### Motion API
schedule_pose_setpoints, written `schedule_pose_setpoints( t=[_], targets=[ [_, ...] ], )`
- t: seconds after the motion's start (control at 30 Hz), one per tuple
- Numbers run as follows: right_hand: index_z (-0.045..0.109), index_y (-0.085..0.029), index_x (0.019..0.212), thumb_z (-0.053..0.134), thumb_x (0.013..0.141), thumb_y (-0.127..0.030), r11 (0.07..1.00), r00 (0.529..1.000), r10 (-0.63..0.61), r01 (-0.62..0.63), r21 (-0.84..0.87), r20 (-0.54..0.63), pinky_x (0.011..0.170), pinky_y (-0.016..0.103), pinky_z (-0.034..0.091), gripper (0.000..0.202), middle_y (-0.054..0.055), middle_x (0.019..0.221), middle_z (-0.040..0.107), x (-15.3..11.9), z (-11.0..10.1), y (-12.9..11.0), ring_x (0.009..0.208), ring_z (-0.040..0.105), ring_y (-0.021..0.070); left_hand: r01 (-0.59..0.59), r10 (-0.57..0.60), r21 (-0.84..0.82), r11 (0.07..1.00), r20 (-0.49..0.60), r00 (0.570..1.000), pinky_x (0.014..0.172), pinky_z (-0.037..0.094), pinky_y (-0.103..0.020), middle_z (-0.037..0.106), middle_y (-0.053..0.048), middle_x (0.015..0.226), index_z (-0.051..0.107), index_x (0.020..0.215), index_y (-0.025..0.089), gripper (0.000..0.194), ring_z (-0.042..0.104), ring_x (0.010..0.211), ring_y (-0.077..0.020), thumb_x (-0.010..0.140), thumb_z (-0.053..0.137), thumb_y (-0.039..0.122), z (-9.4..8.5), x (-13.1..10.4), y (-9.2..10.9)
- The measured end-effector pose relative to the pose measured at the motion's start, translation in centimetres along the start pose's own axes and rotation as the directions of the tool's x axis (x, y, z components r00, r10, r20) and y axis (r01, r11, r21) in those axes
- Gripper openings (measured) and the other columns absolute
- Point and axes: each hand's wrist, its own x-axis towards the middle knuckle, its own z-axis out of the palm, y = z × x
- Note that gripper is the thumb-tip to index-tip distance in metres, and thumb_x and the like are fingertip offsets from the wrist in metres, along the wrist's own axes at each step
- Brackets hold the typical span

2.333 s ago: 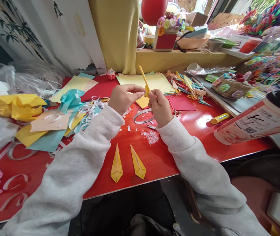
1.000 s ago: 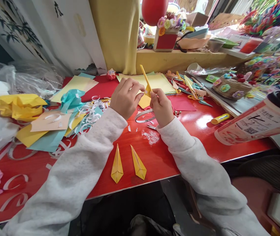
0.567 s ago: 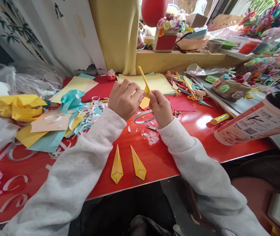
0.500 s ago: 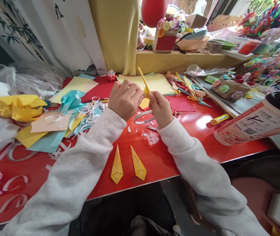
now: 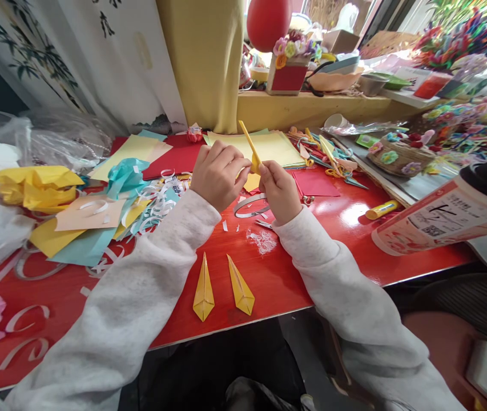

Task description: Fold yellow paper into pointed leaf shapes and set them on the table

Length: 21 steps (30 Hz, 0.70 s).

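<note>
A narrow folded yellow paper piece [image 5: 250, 142] stands up at a slant between my hands, above the red table. My right hand [image 5: 280, 191] pinches its lower end between thumb and fingers. On the other side, my left hand [image 5: 220, 176] has its fingers curled together, the fingertips at the lower left edge of the same paper. Nearer the table's front edge lie two folded yellow paper pieces, one on the left [image 5: 204, 291] and one on the right [image 5: 241, 288], pointed ends away from me.
Scissors [image 5: 264, 223] and a ring of white tape [image 5: 250, 206] lie below my hands. Paper scraps [image 5: 157, 200] and coloured sheets [image 5: 89, 214] are at left. A large cup [image 5: 435, 217] and a yellow glue stick [image 5: 381, 209] stand or lie at right.
The fingers of my left hand have shifted slightly at the folded paper. My right hand keeps its pinch, and the two pieces on the table have not moved.
</note>
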Motion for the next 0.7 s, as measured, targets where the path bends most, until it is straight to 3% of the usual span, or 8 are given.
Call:
schedule_pose_setpoints(
  t=[0.2,0.4,0.57,0.7],
  targets=[
    [0.046,-0.018,0.076,0.033,0.082,-0.041,1.000,1.000,0.001,-0.001,-0.001,0.004,0.044,0.019,0.030,0.028,-0.005,0.048,0.035,0.09,-0.10,-0.07,0.043,0.035,0.0054,0.086,-0.089,-0.071,0.994,-0.044,0.995,0.072,0.035,-0.035,0.060,-0.001,0.079,0.059,0.077,0.023,0.015,0.050,0.082,-0.0186,0.078,0.045,0.029,0.25,0.24,-0.26],
    [0.046,-0.018,0.077,0.032,0.082,-0.043,1.000,1.000,-0.005,0.005,-0.008,0.007,0.042,0.019,0.029,0.029,-0.005,0.048,0.034,0.12,-0.12,-0.03,0.042,0.035,0.0058,0.178,-0.181,-0.202,0.963,0.003,0.983,0.073,0.037,-0.033,0.060,-0.001,0.077,0.061,0.075,0.022,0.015,0.050,0.079,-0.0163,0.076,0.048,0.030,0.00,0.50,-0.21],
    [0.047,-0.019,0.076,0.032,0.083,-0.041,0.989,0.998,-0.051,0.045,-0.138,-0.037,0.045,0.020,0.030,0.028,-0.004,0.050,0.040,0.00,-0.27,-0.31,0.043,0.036,0.0069,0.211,-0.211,-0.208,0.955,0.022,0.977,0.070,0.039,-0.034,0.061,0.000,0.073,0.060,0.069,0.023,0.012,0.049,0.074,-0.0166,0.074,0.050,0.026,-0.37,0.74,-0.13],
    [0.047,-0.019,0.079,0.029,0.084,-0.037,0.961,0.993,-0.108,0.094,-0.261,-0.040,0.045,0.021,0.028,0.027,-0.003,0.051,0.044,-0.23,-0.21,-0.56,0.041,0.036,0.0072,0.197,-0.204,-0.186,0.963,-0.019,0.979,0.069,0.039,-0.034,0.061,-0.001,0.072,0.059,0.067,0.022,0.013,0.050,0.074,-0.0173,0.071,0.053,0.033,-0.24,0.74,-0.15]
  ],
)
